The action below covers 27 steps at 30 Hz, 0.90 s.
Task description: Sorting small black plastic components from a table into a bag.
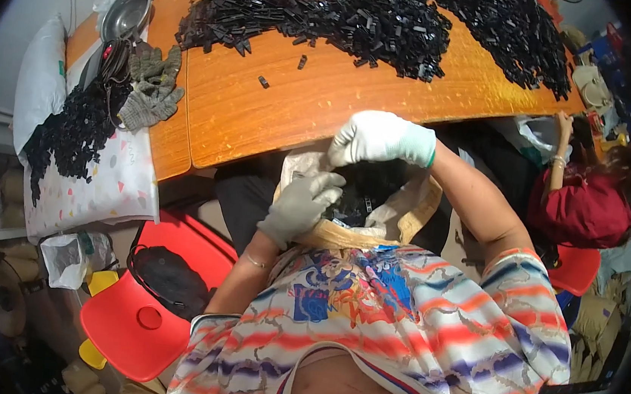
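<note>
- The left hand (301, 205), in a grey glove, grips the near rim of a beige sack (398, 205) held at the person's lap, below the desk's near edge.
- The right hand (379, 138), in a white glove, is clenched on the sack's far rim, holding its mouth apart.
- Small black plastic parts (361, 194) fill the sack.
- A long heap of black parts (363, 19) runs along the far edge of the orange desk (293, 111).
- Grey spare gloves (151, 86) lie at the desk's left edge.

Bag (398, 205) in lap w/ hands (336, 176) in it, table (301, 112) ahead, parts heap (363, 19) on it.
</note>
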Motion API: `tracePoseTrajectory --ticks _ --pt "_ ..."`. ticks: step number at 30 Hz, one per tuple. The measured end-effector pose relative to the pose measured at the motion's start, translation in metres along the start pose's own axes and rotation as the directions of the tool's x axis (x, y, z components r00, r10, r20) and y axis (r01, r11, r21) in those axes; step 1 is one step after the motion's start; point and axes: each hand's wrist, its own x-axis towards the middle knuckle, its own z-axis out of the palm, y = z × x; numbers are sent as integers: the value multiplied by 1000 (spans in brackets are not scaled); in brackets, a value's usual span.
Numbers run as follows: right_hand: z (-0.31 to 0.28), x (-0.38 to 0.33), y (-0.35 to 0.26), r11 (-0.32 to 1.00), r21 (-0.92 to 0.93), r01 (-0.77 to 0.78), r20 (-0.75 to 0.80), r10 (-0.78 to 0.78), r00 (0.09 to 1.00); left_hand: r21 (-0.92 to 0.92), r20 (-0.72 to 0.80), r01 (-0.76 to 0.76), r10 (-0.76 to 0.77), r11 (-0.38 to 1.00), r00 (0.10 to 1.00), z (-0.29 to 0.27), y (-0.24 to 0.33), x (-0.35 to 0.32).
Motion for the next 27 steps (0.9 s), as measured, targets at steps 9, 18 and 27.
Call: tracePoseTrajectory --ticks 9,18,27 --pt "6 141 -21 983 -146 -110 -629 -6 777 706 -617 252 400 662 678 -177 -21 103" --pt "10 168 -16 909 -401 -117 -517 -118 848 850 -475 327 332 413 815 -226 -35 167" --pt "15 136 -3 920 -392 15 -450 -206 869 791 -400 106 378 602 835 -192 -34 123"
